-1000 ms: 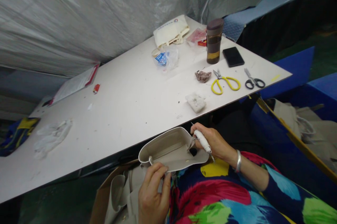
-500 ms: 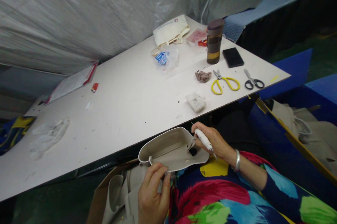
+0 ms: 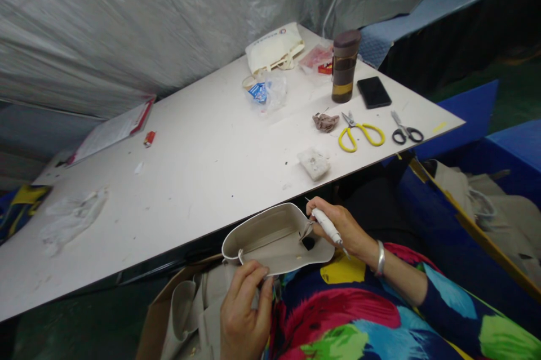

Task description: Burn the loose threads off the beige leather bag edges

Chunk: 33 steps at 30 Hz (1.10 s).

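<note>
A beige leather bag piece lies across my lap below the table's front edge. My left hand pinches its near rim, fingers closed on the leather. My right hand grips a small white pen-like tool at the piece's right end, next to a dark hole and a small strap tab. A silver bangle sits on my right wrist.
On the white table lie yellow scissors, black scissors, a black phone, a brown tumbler, a cloth bag, a plastic wrapper and a small white block. More beige pieces fill a carton by my knee.
Both hands keep their hold on the bag piece and tool; the view has shifted slightly, nothing else moved.
</note>
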Motion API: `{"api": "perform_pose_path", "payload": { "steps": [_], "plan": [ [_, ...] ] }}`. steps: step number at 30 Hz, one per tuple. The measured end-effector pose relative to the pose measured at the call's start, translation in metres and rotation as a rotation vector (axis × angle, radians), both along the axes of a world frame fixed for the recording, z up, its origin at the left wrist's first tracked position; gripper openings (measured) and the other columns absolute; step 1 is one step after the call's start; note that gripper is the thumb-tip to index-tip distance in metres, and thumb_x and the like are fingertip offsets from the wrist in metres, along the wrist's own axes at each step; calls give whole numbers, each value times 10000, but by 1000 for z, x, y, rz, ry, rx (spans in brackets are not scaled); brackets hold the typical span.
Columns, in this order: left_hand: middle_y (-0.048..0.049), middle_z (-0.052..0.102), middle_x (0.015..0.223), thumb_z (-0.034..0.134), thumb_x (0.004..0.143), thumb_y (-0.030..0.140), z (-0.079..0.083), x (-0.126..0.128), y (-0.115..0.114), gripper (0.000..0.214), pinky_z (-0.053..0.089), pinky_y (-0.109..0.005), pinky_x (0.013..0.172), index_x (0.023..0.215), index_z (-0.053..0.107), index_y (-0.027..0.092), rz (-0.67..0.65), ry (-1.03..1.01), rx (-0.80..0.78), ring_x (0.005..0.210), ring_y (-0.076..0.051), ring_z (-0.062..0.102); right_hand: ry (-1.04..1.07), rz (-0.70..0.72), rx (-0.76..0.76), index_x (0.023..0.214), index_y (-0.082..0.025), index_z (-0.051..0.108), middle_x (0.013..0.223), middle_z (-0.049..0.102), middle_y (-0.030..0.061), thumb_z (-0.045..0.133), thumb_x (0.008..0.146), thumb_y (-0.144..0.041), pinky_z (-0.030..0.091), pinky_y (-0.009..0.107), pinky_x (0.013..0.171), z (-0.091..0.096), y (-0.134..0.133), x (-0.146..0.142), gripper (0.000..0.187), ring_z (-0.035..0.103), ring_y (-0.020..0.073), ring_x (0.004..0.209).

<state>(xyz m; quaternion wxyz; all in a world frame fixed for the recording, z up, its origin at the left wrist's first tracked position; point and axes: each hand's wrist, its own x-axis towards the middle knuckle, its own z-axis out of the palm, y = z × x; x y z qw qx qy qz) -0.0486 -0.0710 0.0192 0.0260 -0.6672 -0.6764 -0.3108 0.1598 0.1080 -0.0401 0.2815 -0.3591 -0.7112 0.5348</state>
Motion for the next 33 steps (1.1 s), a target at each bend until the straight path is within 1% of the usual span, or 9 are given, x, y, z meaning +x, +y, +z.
{"api": "perform_pose_path", "payload": {
  "steps": [10, 20, 27, 30, 33],
  "plan": [
    [-91, 728, 1055, 652, 958, 180, -1, -1, -1, 101, 610, -281, 890, 1037, 715, 185, 6, 12, -5, 964, -197, 743, 15, 3, -9, 997, -229, 590, 611, 502, -87, 603, 831, -138, 284, 182, 493, 4, 0, 1, 190, 416, 88, 490],
    [-85, 730, 1041, 655, 953, 176, -1, -1, 0, 101, 609, -281, 879, 1021, 728, 191, 15, -9, -11, 956, -198, 744, 0, 13, 28, 1023, -230, 598, 728, 622, -60, 621, 828, -133, 352, 185, 535, -13, 2, 0, 219, 516, 94, 545],
    [-92, 724, 1054, 654, 963, 172, -2, -1, 0, 96, 600, -273, 899, 1038, 711, 188, 2, 11, -22, 975, -192, 736, 10, 47, 8, 1032, -220, 590, 743, 636, -39, 637, 925, -254, 343, 194, 522, -4, 2, 3, 122, 485, 96, 542],
    [-91, 719, 1052, 652, 965, 174, -2, -1, 0, 94, 595, -269, 904, 1035, 714, 185, 1, 18, -27, 970, -188, 736, -1, 32, 5, 1018, -212, 594, 725, 624, -36, 629, 929, -263, 340, 195, 513, 0, 2, 2, 108, 481, 97, 535],
    [-87, 718, 1044, 646, 970, 183, -1, 0, 1, 88, 598, -262, 886, 1027, 713, 184, -2, 20, -11, 954, -187, 737, 12, 13, 18, 999, -208, 605, 727, 615, -34, 630, 927, -269, 358, 194, 529, 1, 2, 0, 98, 506, 104, 561]
  ]
}}
